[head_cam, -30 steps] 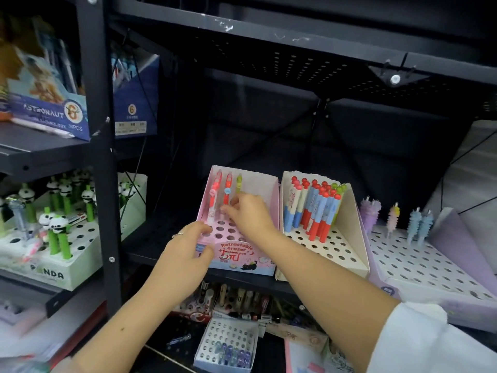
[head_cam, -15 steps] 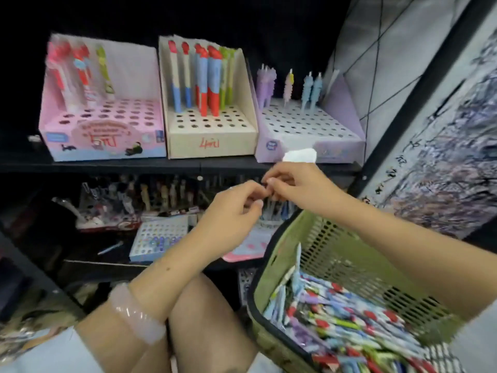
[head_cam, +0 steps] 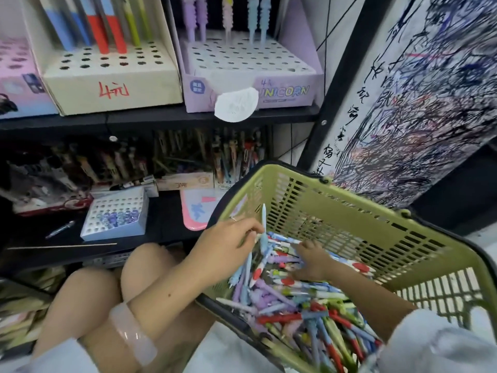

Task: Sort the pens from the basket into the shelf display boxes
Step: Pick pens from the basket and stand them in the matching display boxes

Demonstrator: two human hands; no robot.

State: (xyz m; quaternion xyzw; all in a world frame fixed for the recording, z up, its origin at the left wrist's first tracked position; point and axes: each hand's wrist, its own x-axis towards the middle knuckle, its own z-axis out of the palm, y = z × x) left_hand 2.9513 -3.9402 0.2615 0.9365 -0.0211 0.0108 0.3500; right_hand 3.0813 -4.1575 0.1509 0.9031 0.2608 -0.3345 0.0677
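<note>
A green basket [head_cam: 336, 211] full of mixed pens [head_cam: 295, 313] rests on my lap at the lower right. My left hand [head_cam: 228, 243] is at the basket's left rim and pinches a pale blue pen [head_cam: 263, 219] that points upward, with a few more pens hanging below its fingers. My right hand [head_cam: 312, 261] lies in the pile with its fingers spread over the pens. On the shelf above stand a pink box [head_cam: 16, 84], a cream box [head_cam: 107, 76] with red, blue and green pens, and a purple unicorn box [head_cam: 250, 71] with pastel pens.
A white tag [head_cam: 236, 103] hangs from the unicorn box's front. The lower shelf holds a small white holed box [head_cam: 115, 214], a loose pen [head_cam: 60, 229] and more stationery. A black shelf post [head_cam: 336, 103] and a scribbled board [head_cam: 430, 103] stand to the right.
My hands left the pink box on the shelf, met above the basket, and now both are down in the basket's pens. My view dropped from the shelf to the basket.
</note>
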